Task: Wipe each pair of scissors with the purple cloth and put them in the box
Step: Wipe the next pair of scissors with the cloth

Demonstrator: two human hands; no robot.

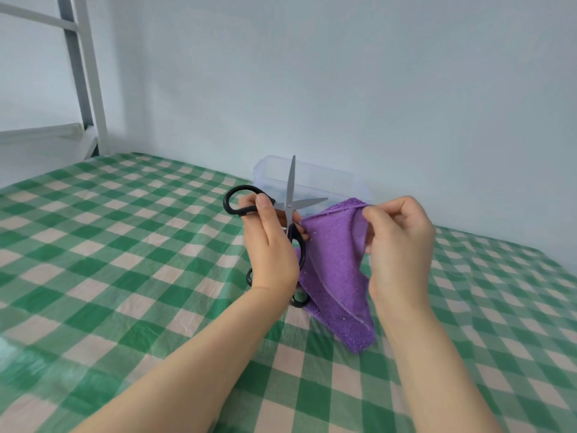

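My left hand (271,248) grips a pair of black-handled scissors (291,195) held above the table, blades spread wide, one blade pointing up and the other to the right. Another black handle loop (299,300) shows below my left wrist; I cannot tell whether it belongs to a second pair. My right hand (399,245) pinches the top edge of the purple cloth (334,276), which hangs down to the table right of the scissors. The clear plastic box (315,179) stands open behind both hands, near the wall.
A green and cream checked tablecloth (125,245) covers the table. A pale wall runs close behind the box. A white metal frame (90,73) stands at the far left corner.
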